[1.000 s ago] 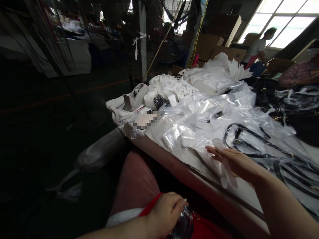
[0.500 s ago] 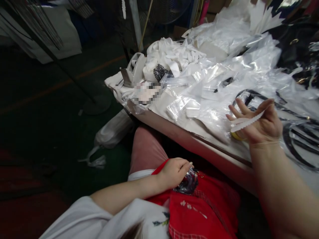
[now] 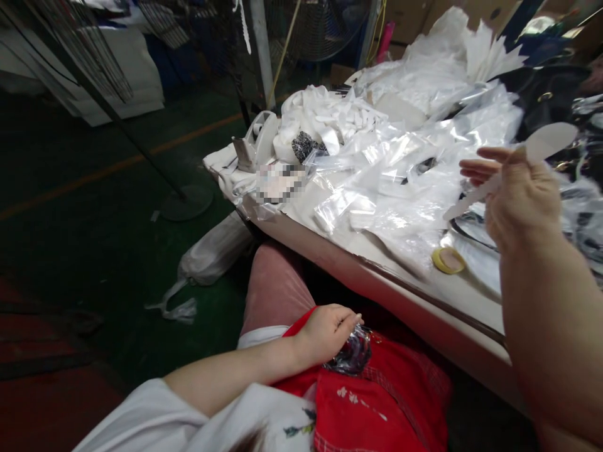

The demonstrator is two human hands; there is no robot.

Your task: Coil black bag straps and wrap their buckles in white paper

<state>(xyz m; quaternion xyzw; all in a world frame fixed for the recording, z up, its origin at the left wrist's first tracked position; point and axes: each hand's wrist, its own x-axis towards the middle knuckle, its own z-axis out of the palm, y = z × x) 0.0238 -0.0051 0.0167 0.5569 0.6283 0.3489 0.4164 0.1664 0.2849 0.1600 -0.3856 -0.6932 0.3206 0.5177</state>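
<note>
My left hand [image 3: 327,336] rests on my lap, its fingers closed round a small dark coiled bundle in clear plastic [image 3: 352,356]. Over the table's right side, my right hand [image 3: 525,198] is raised with the back of the thumb side toward me. It pinches a thin white strip [image 3: 551,142], which has a wide rounded end and a narrow tail hanging to the left. Below that hand lies a yellow tape roll [image 3: 448,260]. Black coiled cords or straps in plastic are partly hidden behind the right hand.
Clear plastic bags [image 3: 396,188] spread over the table, with white strips [image 3: 330,110] heaped behind them. A tape dispenser [image 3: 257,141] stands at the left corner. Black bags [image 3: 541,94] lie at the far right. On the floor are a white wrapped bundle [image 3: 214,251] and a round stand base [image 3: 187,203].
My right hand has risen and moved right, turning from palm-up to a side-on pinch with the white strip. The tape roll has come into fuller view. My left hand stays on the bundle.
</note>
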